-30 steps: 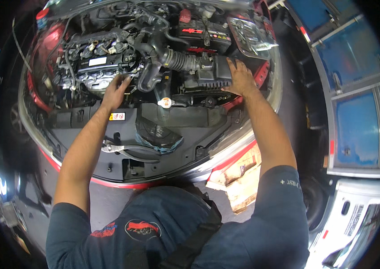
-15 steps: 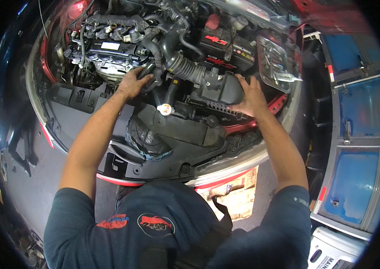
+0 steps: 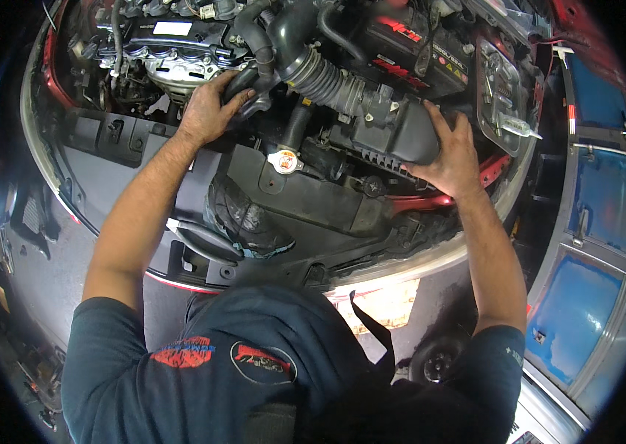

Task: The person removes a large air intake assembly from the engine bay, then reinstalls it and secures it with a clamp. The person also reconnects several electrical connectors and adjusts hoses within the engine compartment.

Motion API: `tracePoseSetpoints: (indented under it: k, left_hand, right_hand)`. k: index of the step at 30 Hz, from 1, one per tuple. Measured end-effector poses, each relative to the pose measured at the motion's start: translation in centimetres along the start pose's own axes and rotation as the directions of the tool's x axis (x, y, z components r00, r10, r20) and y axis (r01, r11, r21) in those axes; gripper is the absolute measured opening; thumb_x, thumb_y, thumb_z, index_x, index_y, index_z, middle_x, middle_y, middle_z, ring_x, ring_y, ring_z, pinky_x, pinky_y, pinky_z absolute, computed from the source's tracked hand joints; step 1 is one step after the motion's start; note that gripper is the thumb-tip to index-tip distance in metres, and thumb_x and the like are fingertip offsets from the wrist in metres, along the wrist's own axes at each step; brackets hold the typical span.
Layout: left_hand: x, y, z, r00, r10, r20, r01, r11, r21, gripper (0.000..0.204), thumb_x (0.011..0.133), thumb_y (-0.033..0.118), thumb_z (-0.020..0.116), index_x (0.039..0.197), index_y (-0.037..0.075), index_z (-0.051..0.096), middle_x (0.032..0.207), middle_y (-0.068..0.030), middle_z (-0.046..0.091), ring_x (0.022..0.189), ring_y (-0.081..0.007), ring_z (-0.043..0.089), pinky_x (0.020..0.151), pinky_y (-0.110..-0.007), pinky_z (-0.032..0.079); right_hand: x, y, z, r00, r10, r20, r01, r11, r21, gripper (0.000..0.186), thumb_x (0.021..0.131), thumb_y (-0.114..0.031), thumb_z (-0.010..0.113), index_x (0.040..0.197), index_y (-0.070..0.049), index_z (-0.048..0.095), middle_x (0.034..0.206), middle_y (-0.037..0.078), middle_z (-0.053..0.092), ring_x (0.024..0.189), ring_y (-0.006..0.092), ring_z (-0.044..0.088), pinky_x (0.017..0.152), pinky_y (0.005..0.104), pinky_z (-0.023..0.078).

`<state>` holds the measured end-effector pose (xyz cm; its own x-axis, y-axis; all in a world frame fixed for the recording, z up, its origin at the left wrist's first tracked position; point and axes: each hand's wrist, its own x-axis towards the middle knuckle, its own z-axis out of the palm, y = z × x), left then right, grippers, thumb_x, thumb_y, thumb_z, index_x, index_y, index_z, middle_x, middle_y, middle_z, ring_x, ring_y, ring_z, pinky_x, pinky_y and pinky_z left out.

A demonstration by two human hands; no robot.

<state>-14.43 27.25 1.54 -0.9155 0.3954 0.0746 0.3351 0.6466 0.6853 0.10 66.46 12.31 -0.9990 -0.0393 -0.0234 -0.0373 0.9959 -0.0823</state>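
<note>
My left hand [image 3: 209, 111] is closed round a black hose [image 3: 245, 80] beside the engine. With fingers over its top and thumb along its lower edge, my right hand [image 3: 449, 159] grips the right end of the black air filter box [image 3: 405, 133]. A ribbed intake hose [image 3: 322, 83] joins the left side of the box. Between my hands and nearer to me sits a pale radiator cap [image 3: 285, 160]. My left palm hides part of the hose it holds.
A black battery [image 3: 413, 55] stands behind the filter box. To its right, a metal tray [image 3: 501, 137] holds small parts. A crumpled dark bundle [image 3: 250, 222] lies on the front plastic cover [image 3: 327, 207]. Blue panelled doors [image 3: 586, 311] line the right side.
The view has shifted, with the engine bay now looking larger and its right side farther right. Both hands keep their holds on the hose and the filter box.
</note>
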Motion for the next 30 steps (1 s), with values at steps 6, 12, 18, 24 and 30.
tracePoseSetpoints:
  k: [6, 12, 18, 24, 30]
  left_hand:
    - [-0.2, -1.3, 0.9, 0.998, 0.004, -0.067, -0.005, 1.000, -0.015, 0.056, 0.092, 0.041, 0.070, 0.129, -0.001, 0.060, 0.110, -0.0241, 0.070, 0.103, -0.0375, 0.069, 0.091, -0.044, 0.054]
    - [-0.7, -0.3, 1.3, 0.987, 0.001, -0.160, -0.014, 0.997, -0.076, 0.056, 0.090, 0.039, 0.073, 0.126, -0.003, 0.062, 0.107, -0.0232, 0.072, 0.101, -0.0350, 0.071, 0.089, -0.041, 0.054]
    - [-1.3, 0.8, 2.0, 0.975, -0.146, -0.169, 0.113, 0.975, -0.192, 0.054, 0.087, 0.035, 0.078, 0.122, -0.004, 0.064, 0.107, -0.0236, 0.072, 0.098, -0.0323, 0.072, 0.088, -0.040, 0.055]
    - [-1.9, 5.9, 4.0, 0.847, 0.029, -0.530, -0.027, 1.000, 0.011, 0.059, 0.087, 0.023, 0.076, 0.133, -0.003, 0.051, 0.124, -0.0240, 0.059, 0.118, -0.0399, 0.055, 0.105, -0.046, 0.041]
    - [-6.4, 14.1, 7.6, 0.872, 0.487, -0.060, -0.486, 0.840, -0.243, 0.023, 0.087, 0.010, 0.070, 0.109, 0.006, 0.066, 0.116, -0.0187, 0.063, 0.113, -0.0371, 0.058, 0.102, -0.044, 0.041]
  right_hand:
    - [-0.3, -1.7, 0.0, 0.996, -0.019, -0.087, 0.012, 0.997, -0.081, 0.115, 0.051, -0.035, 0.096, 0.151, -0.020, 0.042, 0.130, 0.029, 0.045, 0.118, 0.0438, 0.052, 0.102, 0.0497, 0.046]
    - [-0.5, -0.8, 1.7, 0.997, 0.039, -0.069, -0.038, 0.999, 0.007, 0.115, 0.051, -0.038, 0.096, 0.151, -0.020, 0.042, 0.132, 0.029, 0.044, 0.120, 0.0468, 0.050, 0.103, 0.0528, 0.045]
    - [-0.4, 1.5, 3.7, 0.997, 0.023, -0.074, -0.019, 0.999, 0.050, 0.114, 0.052, -0.037, 0.096, 0.150, -0.019, 0.041, 0.132, 0.029, 0.044, 0.123, 0.0470, 0.048, 0.103, 0.0525, 0.045]
    - [-0.1, 2.9, 4.5, 0.986, 0.123, 0.117, -0.142, 0.974, 0.178, 0.125, 0.052, -0.038, 0.097, 0.155, -0.020, 0.027, 0.142, 0.032, 0.035, 0.132, 0.0506, 0.042, 0.113, 0.0529, 0.040]
    - [0.5, 4.3, 3.3, 0.937, 0.124, 0.326, -0.227, 0.926, 0.301, 0.116, 0.069, -0.063, 0.081, 0.158, -0.021, 0.019, 0.156, 0.040, 0.013, 0.144, 0.0562, 0.024, 0.119, 0.0546, 0.031]
